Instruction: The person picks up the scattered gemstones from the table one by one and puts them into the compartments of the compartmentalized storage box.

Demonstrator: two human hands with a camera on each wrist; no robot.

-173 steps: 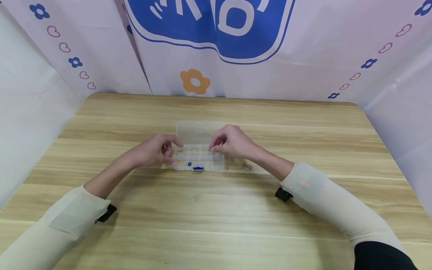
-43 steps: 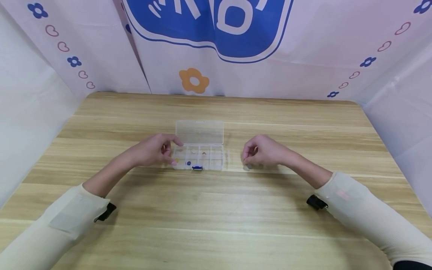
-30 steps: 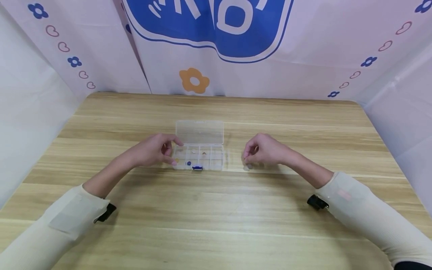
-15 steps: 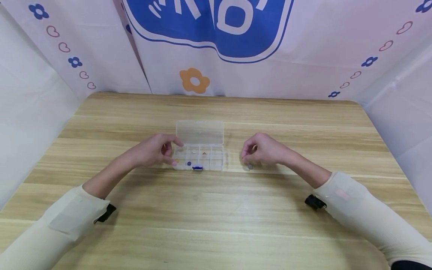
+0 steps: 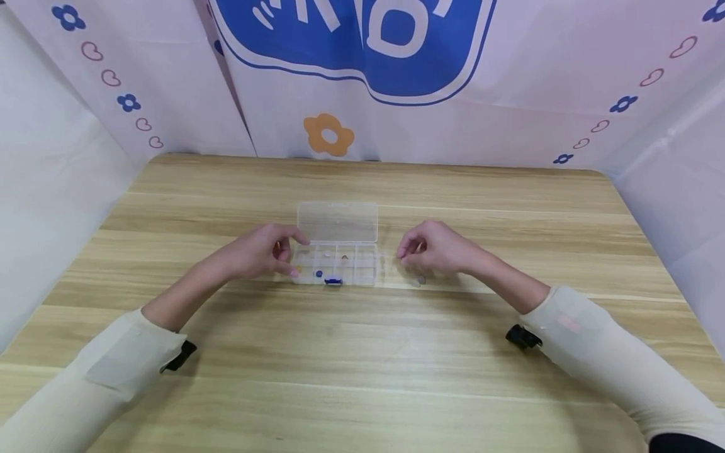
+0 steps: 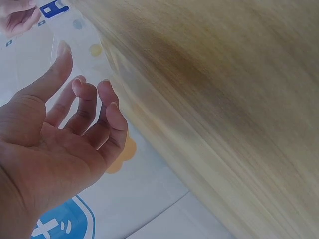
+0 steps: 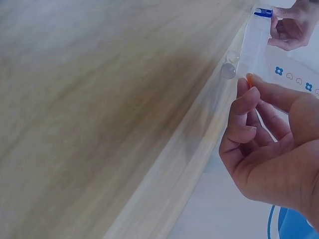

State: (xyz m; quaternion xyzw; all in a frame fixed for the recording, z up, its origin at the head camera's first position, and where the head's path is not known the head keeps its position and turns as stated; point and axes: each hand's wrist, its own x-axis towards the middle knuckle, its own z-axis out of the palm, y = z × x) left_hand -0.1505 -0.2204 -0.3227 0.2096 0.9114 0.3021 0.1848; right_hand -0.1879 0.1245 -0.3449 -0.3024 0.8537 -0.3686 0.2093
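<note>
A clear plastic compartment box (image 5: 365, 274) lies on the table with its transparent lid (image 5: 337, 222) folded back and a blue latch (image 5: 333, 281) in front. Small pieces sit in separate compartments: yellow (image 5: 298, 269), dark blue (image 5: 320, 274), whitish (image 5: 327, 255) and reddish-brown (image 5: 344, 257). My left hand (image 5: 263, 251) holds the box's left end, thumb at the front and index finger at the back. Right of the box, my right hand (image 5: 433, 247) pinches a small orange piece (image 7: 249, 80) between thumb and forefinger, above the table.
Two small round pieces, one greyish (image 7: 228, 71) and one clear (image 7: 233, 57), lie on the wooden table (image 5: 362, 365) just below my right hand. A white printed cloth (image 5: 453, 132) hangs behind the table.
My right hand went from the box to the loose pieces on the right. It now lifts away with the orange piece, moving slightly left. My left hand stays at the box.
</note>
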